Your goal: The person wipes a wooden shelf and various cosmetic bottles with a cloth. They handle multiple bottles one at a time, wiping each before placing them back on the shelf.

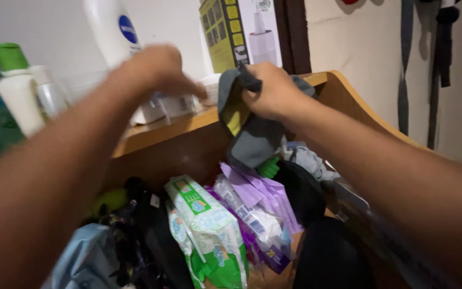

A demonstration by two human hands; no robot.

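Seen from a head-worn camera looking down and forward, two bare forearms reach away from the viewer over a cluttered wooden compartment. Nearest, at the bottom of the view, lie a pale blue cloth (84, 259), a dark tangle of black items (135, 235), a green and white plastic packet (207, 230) standing on end, and just beside it, on the right, a purple and white packet (260, 214) leaning against it. A black bag or garment (327, 257) fills the lower right. Farther in, the right hand (274, 91) is closed in a fist around the top of a grey cloth with a yellow lining (244, 126), which hangs down from the grip over the packets, in front of the wooden back panel; a small green object (269, 168) shows just below its hem. The left hand (156, 69), blurred, is raised near the shelf edge with fingers curled downward; whether it grips anything cannot be told. It hovers over small white containers (175, 104) on a wooden shelf (161, 131). At the left of the shelf stand a white bottle with a green cap (14, 91) and a clear bottle (49, 93). Behind them rises a tall white lotion bottle (110, 27), and beside it a cardboard box printed in yellow and white (241, 29) stands against the pale wall. At far right, dark straps (445, 48) hang on the wall.
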